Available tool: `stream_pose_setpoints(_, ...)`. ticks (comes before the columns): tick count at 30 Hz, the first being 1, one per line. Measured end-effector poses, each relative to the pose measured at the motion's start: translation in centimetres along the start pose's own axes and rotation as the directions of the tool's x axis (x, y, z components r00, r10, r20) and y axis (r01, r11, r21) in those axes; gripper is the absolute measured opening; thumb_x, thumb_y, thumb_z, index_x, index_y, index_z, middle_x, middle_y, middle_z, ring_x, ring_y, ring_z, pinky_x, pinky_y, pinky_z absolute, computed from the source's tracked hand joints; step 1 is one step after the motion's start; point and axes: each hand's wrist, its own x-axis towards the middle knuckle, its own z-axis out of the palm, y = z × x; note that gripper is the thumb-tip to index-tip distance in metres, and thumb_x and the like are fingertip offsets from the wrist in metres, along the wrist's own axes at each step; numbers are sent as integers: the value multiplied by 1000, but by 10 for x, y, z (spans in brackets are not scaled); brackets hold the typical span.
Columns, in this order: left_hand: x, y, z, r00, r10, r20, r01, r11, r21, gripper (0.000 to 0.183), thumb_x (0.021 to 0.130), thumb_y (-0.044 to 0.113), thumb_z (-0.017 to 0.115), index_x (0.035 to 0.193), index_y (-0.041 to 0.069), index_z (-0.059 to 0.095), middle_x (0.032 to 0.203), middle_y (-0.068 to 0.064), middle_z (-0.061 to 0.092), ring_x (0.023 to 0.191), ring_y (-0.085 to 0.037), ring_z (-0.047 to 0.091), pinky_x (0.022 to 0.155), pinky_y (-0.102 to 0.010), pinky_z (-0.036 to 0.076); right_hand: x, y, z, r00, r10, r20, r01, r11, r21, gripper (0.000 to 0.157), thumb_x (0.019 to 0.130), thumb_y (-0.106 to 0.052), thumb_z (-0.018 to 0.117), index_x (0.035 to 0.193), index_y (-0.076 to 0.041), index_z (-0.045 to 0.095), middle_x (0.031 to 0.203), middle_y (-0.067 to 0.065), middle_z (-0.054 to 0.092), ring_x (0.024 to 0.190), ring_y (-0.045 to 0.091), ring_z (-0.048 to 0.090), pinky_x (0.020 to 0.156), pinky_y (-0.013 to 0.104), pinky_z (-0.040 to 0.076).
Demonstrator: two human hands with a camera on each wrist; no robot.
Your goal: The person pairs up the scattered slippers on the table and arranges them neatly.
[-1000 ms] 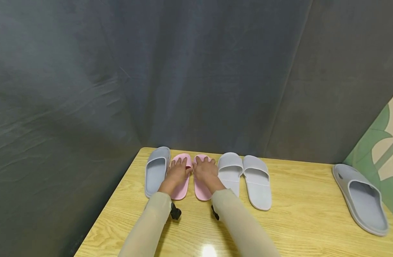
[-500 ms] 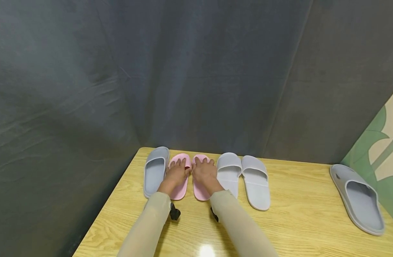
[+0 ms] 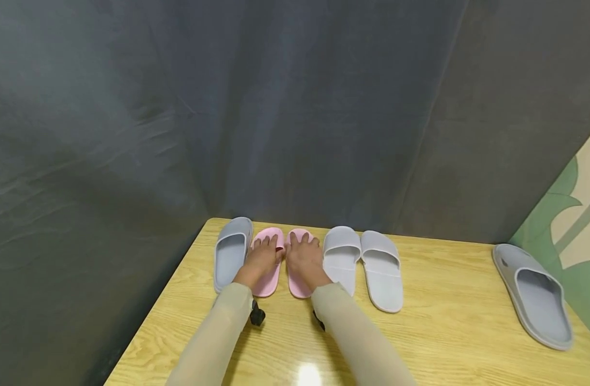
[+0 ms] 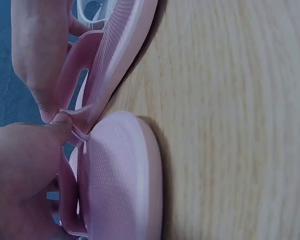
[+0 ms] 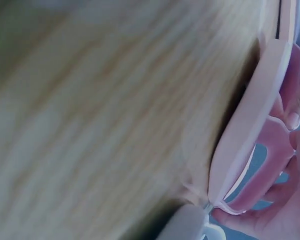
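Two pink slippers lie side by side on the wooden table, toes toward the dark curtain. Over the strap of the left pink slipper my left hand curls, its thumb at the inner side in the left wrist view. My right hand holds the right pink slipper across its strap. The right wrist view shows fingers around that pink strap. Both thumbs sit close together between the slippers, whose inner edges nearly touch. The straps are partly hidden under the hands in the head view.
A grey-blue slipper stands just left of the pink pair. To the right is a pair of white slippers, one left and one right. Another grey slipper lies far right on the table. A dark curtain hangs behind.
The head view has shifted slightly. Both hands stay at the straps of the pink slippers, and the slippers show no clear movement on the table.
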Motion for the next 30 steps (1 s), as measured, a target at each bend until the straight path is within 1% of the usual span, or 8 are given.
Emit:
stream_pose_setpoints(3, 1, -1, -2, 1000, 0, 2, 0, 1000, 20, 63, 108, 41, 44, 157, 4, 33, 157, -25, 37, 145, -47, 32, 115, -63, 29, 0, -2, -1, 1000, 4, -17, -4, 1000, 18, 52, 109, -43, 32, 154, -20, 44, 143, 26, 50, 118, 50, 53, 95, 53, 50)
stream_pose_setpoints(5, 1, -1, -2, 1000, 6, 1, -6, 1000, 21, 63, 108, 41, 43, 157, 4, 32, 157, -26, 36, 145, -49, 31, 115, -64, 28, 1, -2, 0, 1000, 6, -18, -6, 1000, 6, 52, 109, -44, 31, 155, -21, 43, 144, 26, 49, 119, 50, 53, 93, 53, 51)
stream_pose_setpoints(9, 0, -2, 0, 999, 26, -29, -25, 1000, 15, 63, 108, 40, 45, 157, 3, 33, 158, -28, 35, 145, -50, 31, 115, -64, 28, 2, -2, 0, 1000, 11, -21, -11, 1000, 6, 53, 109, -45, 30, 155, -21, 43, 146, 26, 48, 119, 50, 53, 91, 53, 52)
stream_pose_setpoints(12, 0, -4, 4, 999, 28, -45, -27, 999, 23, 63, 107, 40, 46, 157, 3, 33, 158, -27, 34, 145, -49, 30, 115, -64, 28, 1, 0, -1, 999, 20, -25, -19, 998, 55, 53, 109, -47, 33, 153, -21, 46, 143, 25, 50, 118, 50, 54, 89, 54, 53)
stream_pose_setpoints(15, 2, -5, 6, 999, 24, -41, -22, 999, 28, 63, 108, 40, 45, 158, 5, 31, 160, -26, 32, 145, -50, 30, 113, -65, 30, 2, 1, -2, 999, 35, -14, -33, 994, 106, 52, 108, -48, 35, 152, -22, 48, 140, 24, 52, 118, 49, 54, 88, 54, 53)
stream_pose_setpoints(21, 4, -4, 0, 999, 40, -35, -38, 999, 39, 62, 107, 37, 47, 157, 4, 32, 159, -27, 32, 143, -51, 32, 111, -64, 33, 4, 2, -6, 998, 66, 16, -67, 985, 157, 53, 107, -48, 36, 152, -22, 47, 142, 23, 51, 120, 49, 51, 87, 56, 53)
stream_pose_setpoints(27, 4, -2, -7, 1000, 4, 21, -4, 1000, 17, 68, 106, 41, 47, 161, 6, 25, 164, -25, 22, 147, -50, 26, 117, -62, 26, 7, 3, -12, 996, 79, 48, -85, 987, 139, 57, 106, -50, 38, 153, -19, 46, 144, 22, 51, 124, 49, 51, 90, 56, 51)
stream_pose_setpoints(30, 4, -1, -9, 1000, -2, 13, 2, 1000, -4, 69, 106, 41, 48, 160, 4, 26, 164, -25, 23, 147, -52, 25, 118, -62, 22, 8, 4, -17, 995, 78, 59, -84, 991, 107, 59, 105, -53, 38, 151, -16, 47, 142, 21, 52, 125, 47, 52, 92, 55, 51)
